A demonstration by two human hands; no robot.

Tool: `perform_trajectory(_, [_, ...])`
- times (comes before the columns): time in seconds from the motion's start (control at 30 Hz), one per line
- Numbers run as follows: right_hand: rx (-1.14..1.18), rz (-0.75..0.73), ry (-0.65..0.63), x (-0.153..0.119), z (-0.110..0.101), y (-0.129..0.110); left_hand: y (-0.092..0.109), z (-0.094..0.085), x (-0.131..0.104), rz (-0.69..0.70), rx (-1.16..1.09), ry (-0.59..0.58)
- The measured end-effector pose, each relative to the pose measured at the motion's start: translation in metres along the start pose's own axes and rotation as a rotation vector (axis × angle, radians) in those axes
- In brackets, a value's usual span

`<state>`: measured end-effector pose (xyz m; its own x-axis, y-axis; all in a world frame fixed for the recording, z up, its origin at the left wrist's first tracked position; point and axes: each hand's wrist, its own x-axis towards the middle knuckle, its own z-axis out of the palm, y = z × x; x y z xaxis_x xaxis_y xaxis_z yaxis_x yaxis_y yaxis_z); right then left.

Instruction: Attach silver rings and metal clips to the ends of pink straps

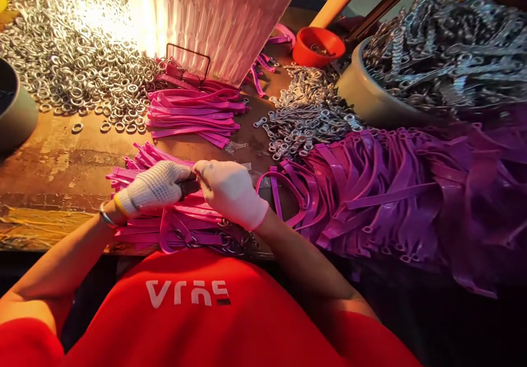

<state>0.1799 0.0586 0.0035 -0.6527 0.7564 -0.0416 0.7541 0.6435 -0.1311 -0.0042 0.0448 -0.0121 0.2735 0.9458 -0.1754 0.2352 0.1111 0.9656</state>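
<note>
My left hand (154, 186), in a white knit glove with dots, is closed, its thumb and fingers pinched together at the front. Touching it, my right hand (228, 188), in a plain white glove, has its fingers closed as well. A small dark shape (190, 187) shows between the two hands; what they grip there is too hidden to name. Beneath both hands lies a pile of pink straps (142, 235), and one strap loops down below the left hand. Several metal rings (191, 242) are attached at the near side of this pile.
Loose metal rings (78, 54) cover the back left. Behind my hands lies a pink strap bundle (193, 114) by a corrugated translucent panel (214, 21). Right are metal fittings (304, 120), a red bowl (302, 51), a large tub (368, 92) of metal pieces and heaped purple straps (387, 191).
</note>
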Motion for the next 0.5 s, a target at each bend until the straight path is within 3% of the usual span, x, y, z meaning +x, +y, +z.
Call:
perform_trajectory(0.07, [0.066, 0.040, 0.019, 0.001, -0.001, 0.003, -0.003, 0.002, 0.001, 0.045, 0.124, -0.053])
perform_trajectory(0.2, [0.179, 0.034, -0.036, 0.001, -0.008, 0.010, -0.012, 0.004, -0.003, -0.020, -0.049, -0.028])
perform_trajectory(0.33, [0.069, 0.064, -0.187, 0.002, -0.009, 0.010, -0.016, 0.010, -0.009, -0.022, -0.045, 0.024])
perform_trajectory(0.5, [0.003, 0.034, -0.153, 0.000, 0.007, 0.010, -0.013, 0.017, -0.014, 0.013, 0.046, 0.034])
